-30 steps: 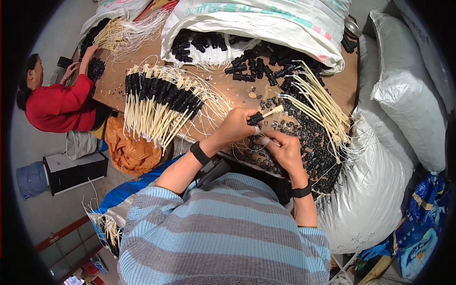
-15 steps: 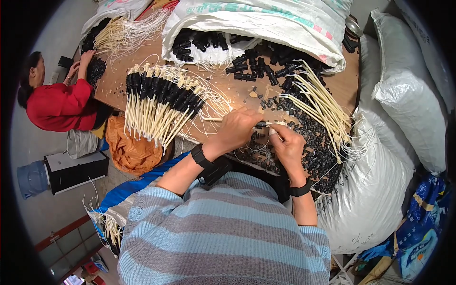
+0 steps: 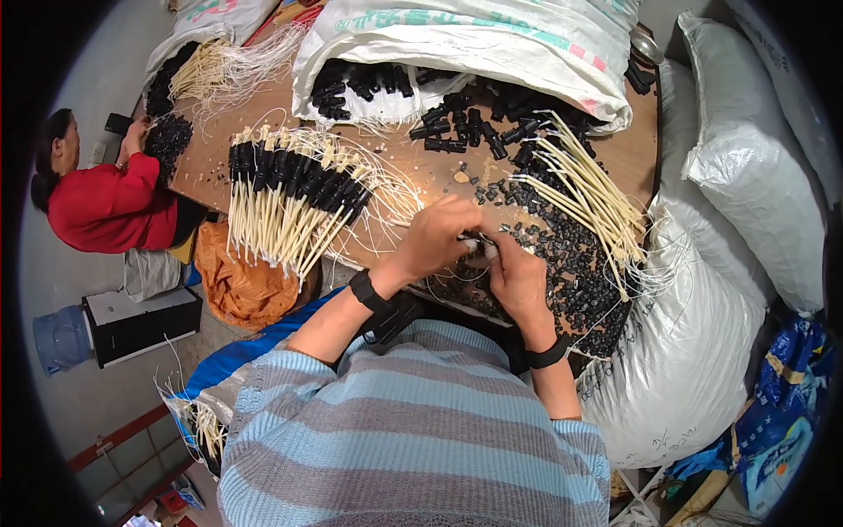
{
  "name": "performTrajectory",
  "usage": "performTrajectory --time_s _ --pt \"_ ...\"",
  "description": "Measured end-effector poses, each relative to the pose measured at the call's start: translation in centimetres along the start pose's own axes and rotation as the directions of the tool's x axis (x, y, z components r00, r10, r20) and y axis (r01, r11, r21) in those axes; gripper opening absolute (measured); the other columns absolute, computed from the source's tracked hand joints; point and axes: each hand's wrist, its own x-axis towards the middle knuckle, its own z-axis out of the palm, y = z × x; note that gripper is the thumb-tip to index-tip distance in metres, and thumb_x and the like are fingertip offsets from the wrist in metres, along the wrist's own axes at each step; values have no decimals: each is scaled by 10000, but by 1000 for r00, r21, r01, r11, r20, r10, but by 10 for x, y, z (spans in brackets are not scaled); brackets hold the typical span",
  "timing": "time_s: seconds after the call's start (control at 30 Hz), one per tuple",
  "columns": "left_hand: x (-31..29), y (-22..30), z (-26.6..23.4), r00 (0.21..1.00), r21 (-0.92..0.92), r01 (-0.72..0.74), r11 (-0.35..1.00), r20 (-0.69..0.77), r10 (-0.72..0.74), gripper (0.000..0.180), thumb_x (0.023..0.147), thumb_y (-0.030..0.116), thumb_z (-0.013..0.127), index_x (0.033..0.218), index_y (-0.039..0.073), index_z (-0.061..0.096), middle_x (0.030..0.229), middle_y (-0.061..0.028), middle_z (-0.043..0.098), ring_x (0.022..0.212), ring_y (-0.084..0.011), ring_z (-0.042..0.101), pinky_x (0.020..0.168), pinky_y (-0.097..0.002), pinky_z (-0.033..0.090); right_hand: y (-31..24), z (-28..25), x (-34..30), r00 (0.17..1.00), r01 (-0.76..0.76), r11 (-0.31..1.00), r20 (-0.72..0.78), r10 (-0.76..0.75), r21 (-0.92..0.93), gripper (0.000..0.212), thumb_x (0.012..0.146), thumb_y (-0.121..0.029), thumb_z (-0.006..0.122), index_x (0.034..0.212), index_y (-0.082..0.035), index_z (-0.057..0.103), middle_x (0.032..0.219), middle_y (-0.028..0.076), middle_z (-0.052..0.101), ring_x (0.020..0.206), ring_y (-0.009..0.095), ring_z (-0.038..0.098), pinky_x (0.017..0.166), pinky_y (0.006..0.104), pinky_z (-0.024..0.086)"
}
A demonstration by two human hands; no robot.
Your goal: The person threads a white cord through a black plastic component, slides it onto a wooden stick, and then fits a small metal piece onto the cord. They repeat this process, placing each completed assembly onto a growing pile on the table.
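Note:
My left hand (image 3: 436,235) is closed round a black plastic connector (image 3: 472,238), of which only a short length shows between my hands. A cream tube end sticks out on the left side of that hand. Against the connector's right end, my right hand (image 3: 520,279) is closed in a pinch; what lies between its thumb and finger is too small and hidden to name. Beneath and beside both hands spreads a heap of small black plastic pieces (image 3: 584,294). Left of my hands lies a row of cream tubes with black connectors (image 3: 294,189) and thin white cords.
Loose cream tubes (image 3: 590,198) lie on the heap at the right. An open white woven sack (image 3: 483,44) spills black connectors (image 3: 457,123) at the back. Full white sacks (image 3: 676,378) flank the table's right side. A person in red (image 3: 110,202) works at far left.
My hands have drawn together, and the right one has turned and shifted a little left, covering more of the connector. The other person's hands have come closer together.

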Motion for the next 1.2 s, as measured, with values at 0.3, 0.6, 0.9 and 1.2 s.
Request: performTrajectory --time_s 0.3,0.6,0.9,1.2 --pt "5 -9 -1 980 -189 -192 963 16 198 204 680 -36 642 857 64 657 776 -47 608 749 -225 591 677 -314 480 7 5 -2 995 -90 985 -29 95 145 137 891 -74 611 1000 -34 684 647 73 647 570 124 622 523 277 469" --pt "52 -84 16 951 381 294 877 -212 -227 333 716 35 664 1048 56 643 897 -152 646 820 -321 633 723 -387 501 22 -5 -7 935 -312 900 -70 347 304 122 863 -78 617 930 10 670 576 -10 510 544 40 439 514 235 375" --pt "20 -5 35 942 -391 308 867 -3 -337 219 765 -47 671 974 7 639 864 -35 667 784 -80 632 680 -214 513 40 8 1 831 -526 779 10 556 341 134 857 -146 649 914 -39 706 607 16 601 539 59 512 518 257 410" --pt "11 6 42 968 -240 104 965 -197 -153 283 755 -39 699 1026 28 649 863 -49 660 778 -103 629 714 -242 520 16 5 6 839 -391 358 167 518 848 134 912 -73 588 959 13 678 642 -80 567 522 -3 427 470 183 291"
